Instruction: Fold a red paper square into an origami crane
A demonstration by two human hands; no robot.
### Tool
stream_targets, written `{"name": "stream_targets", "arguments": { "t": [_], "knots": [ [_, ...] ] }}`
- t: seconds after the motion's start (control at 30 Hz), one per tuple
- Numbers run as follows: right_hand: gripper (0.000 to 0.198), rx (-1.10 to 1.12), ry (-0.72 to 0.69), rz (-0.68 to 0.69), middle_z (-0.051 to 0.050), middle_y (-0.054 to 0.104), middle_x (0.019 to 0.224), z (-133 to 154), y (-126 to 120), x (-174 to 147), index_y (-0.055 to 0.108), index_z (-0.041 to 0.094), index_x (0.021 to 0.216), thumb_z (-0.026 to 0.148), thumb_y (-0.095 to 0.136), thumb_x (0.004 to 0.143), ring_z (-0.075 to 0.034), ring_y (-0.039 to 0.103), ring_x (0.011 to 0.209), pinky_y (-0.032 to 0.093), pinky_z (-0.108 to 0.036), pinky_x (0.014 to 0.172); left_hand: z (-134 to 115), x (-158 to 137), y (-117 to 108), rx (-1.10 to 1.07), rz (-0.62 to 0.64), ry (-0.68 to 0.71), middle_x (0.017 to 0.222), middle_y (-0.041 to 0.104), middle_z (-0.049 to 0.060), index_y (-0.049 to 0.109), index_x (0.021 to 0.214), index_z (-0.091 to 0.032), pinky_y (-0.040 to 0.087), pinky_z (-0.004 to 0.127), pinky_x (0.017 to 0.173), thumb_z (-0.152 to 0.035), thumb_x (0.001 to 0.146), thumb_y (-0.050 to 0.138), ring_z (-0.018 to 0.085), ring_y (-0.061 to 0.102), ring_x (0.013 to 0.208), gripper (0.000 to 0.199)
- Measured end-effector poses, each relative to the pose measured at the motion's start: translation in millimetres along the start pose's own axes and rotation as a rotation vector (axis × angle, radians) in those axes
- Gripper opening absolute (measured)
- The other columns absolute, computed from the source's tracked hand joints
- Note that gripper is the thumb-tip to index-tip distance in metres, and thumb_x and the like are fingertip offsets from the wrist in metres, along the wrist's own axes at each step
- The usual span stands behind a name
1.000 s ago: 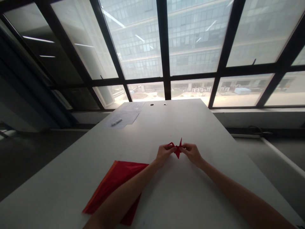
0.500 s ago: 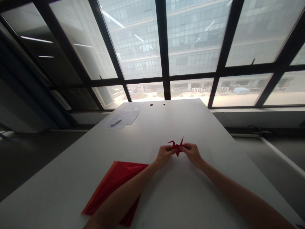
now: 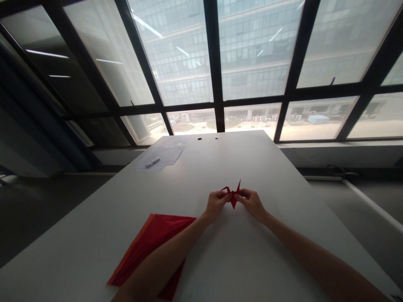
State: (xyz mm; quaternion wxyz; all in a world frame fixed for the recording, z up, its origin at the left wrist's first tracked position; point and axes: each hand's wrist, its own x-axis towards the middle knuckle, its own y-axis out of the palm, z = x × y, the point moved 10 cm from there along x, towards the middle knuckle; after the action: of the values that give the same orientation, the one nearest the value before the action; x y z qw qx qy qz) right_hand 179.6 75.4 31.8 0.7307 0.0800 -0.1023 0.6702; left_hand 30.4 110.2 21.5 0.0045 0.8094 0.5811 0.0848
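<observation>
Head view shows me the left hand [image 3: 215, 203] and right hand [image 3: 252, 203] pinching a small red folded-paper crane [image 3: 233, 203]. Flat orange-edged red sheeting [image 3: 155, 235] lies toward the white counter [image 3: 242, 260]'s left edge.

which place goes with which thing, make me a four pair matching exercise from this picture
1. folded red figure
2. orange-edged red sheet
3. papers
4. dark curtain

A. left edge of the view
B. between left hand and right hand
C. partly hidden by left forearm
D. far half of the table

1-B; 2-C; 3-D; 4-A
</observation>
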Motion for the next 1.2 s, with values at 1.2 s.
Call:
{"name": "stream_targets", "arguments": {
  "t": [1.2],
  "knots": [
    [0.037,-0.044,0.009,0.014,-0.009,0.076,0.083,-7,2,1,0.076,0.015,0.086,0.050,0.068,0.079,-0.023,0.069,0.074,0.053,-0.031,0.066,-6,-1,5,-0.013,0.022,0.034,0.071,0.072,0.008,0.073,0.071,-0.010,0.049,0.027,0.064,-0.043,0.072,0.081,0.017,0.063,0.065,0.034]
  ]
}}
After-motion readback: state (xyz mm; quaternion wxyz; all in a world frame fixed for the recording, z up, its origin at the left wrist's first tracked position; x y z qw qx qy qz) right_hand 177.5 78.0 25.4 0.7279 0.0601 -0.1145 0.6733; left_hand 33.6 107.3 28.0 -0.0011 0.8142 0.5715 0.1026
